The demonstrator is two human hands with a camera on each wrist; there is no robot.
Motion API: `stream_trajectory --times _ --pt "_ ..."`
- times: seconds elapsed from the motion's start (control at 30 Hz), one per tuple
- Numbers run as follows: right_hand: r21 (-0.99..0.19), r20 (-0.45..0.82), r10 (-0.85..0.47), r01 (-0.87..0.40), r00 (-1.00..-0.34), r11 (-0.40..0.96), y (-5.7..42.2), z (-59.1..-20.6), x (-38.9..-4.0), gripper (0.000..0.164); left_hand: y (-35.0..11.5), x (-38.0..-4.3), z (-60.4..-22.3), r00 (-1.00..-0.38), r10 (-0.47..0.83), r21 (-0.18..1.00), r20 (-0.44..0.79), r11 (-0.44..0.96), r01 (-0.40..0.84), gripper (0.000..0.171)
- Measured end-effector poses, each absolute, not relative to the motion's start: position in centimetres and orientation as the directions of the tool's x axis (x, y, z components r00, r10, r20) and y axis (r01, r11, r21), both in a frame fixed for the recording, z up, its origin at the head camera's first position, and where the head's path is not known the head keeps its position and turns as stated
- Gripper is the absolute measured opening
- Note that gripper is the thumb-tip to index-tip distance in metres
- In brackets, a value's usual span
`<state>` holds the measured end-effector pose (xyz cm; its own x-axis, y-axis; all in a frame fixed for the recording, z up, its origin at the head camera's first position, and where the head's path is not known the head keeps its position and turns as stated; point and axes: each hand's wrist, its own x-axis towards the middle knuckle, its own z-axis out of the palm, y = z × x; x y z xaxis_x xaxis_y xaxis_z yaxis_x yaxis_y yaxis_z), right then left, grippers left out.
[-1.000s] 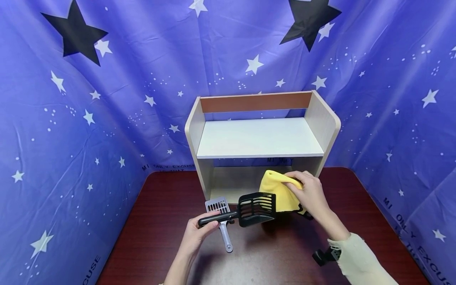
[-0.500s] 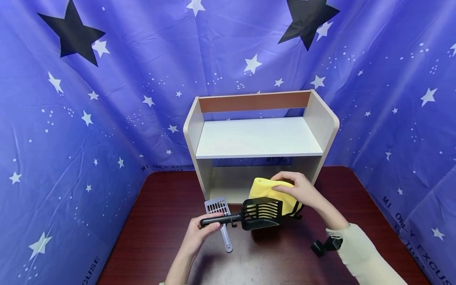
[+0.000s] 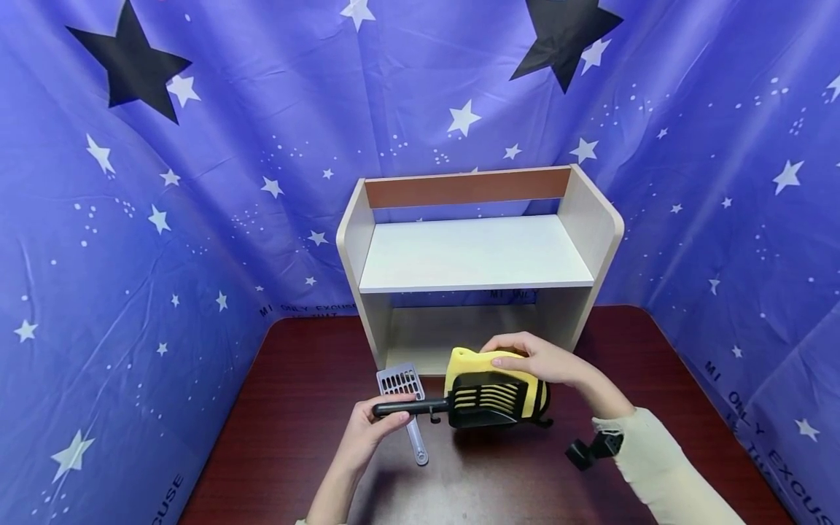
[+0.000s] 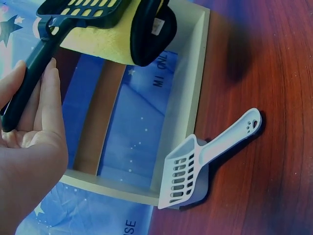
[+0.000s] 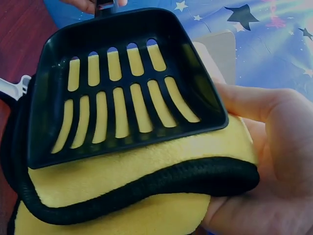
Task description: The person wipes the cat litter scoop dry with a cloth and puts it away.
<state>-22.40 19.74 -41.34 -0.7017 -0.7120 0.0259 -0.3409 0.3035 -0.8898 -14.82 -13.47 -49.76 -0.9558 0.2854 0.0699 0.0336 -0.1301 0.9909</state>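
Observation:
My left hand [image 3: 359,433] grips the handle of a black slotted litter scoop [image 3: 486,415], held above the table with its head to the right. A yellow cloth with black edging [image 3: 462,360] hangs folded behind the scoop head. From above, my right hand [image 3: 539,357] holds this cloth by its top edge. Yellow shows through every slot in the right wrist view, where the scoop [image 5: 122,147] covers much of the cloth [image 5: 146,215]. Under my left hand a grey litter scoop [image 4: 182,176] lies on the table, partly hidden by that hand in the head view.
A pale two-level shelf unit [image 3: 475,255] stands at the back of the dark red wooden table [image 3: 282,408]. Blue star-patterned curtains [image 3: 216,146] surround it on the back and sides. A black wrist camera [image 3: 593,448] sticks out from the right sleeve.
My right hand has moved left and down, bringing the cloth from the scoop's right side to behind its head. The black scoop has shifted slightly right and turned. The grey scoop stays put.

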Motion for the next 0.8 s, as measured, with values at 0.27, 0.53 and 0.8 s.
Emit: stream_trajectory --times 0.27,0.53,0.8 --pt "-0.897 0.012 -0.75 -0.339 -0.661 0.284 19.9 -41.6 -22.4 0.024 -13.6 -14.5 -49.9 -0.964 0.26 0.991 0.064 -0.13 0.03 0.04" --pt "-0.889 0.031 -0.746 -0.36 -0.666 0.284 20.5 -41.5 -22.3 0.022 -13.6 -14.4 -49.9 -0.972 0.228 0.992 0.047 -0.127 0.018 0.037" --pt "-0.901 0.005 -0.739 -0.323 -0.674 0.288 21.4 -41.6 -22.4 0.023 -13.9 -14.4 -49.9 -0.973 0.211 0.988 0.094 -0.139 0.066 0.035"
